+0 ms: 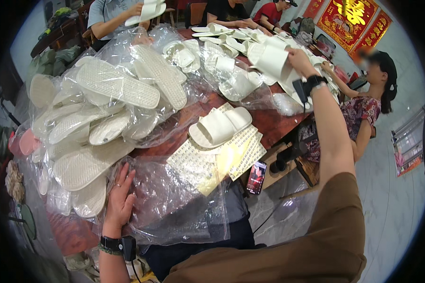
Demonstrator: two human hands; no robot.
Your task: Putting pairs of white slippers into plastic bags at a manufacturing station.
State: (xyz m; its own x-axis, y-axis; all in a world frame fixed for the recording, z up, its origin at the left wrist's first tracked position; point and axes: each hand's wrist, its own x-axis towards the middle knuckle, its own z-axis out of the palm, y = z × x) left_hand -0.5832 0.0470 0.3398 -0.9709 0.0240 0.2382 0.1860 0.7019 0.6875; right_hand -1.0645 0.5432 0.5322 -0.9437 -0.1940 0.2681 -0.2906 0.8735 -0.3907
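My right hand point(301, 62) reaches to the far right side of the table. Its fingers are closed on a white slide slipper point(270, 60), raised over the loose slippers there. My left hand point(120, 198) lies with fingers stretched out at the edge of a clear plastic bag point(174, 207), beside a heap of bagged white slippers point(87, 165). Between my hands, another white slipper point(217, 127) rests upright on sheets of small printed stickers point(193, 158).
More loose slippers point(217, 29) cover the far side of the dark red table point(274, 127). A phone point(256, 178) with a lit screen lies by the table's right edge. Several people sit around the table; one at the far left holds a white slipper point(148, 10).
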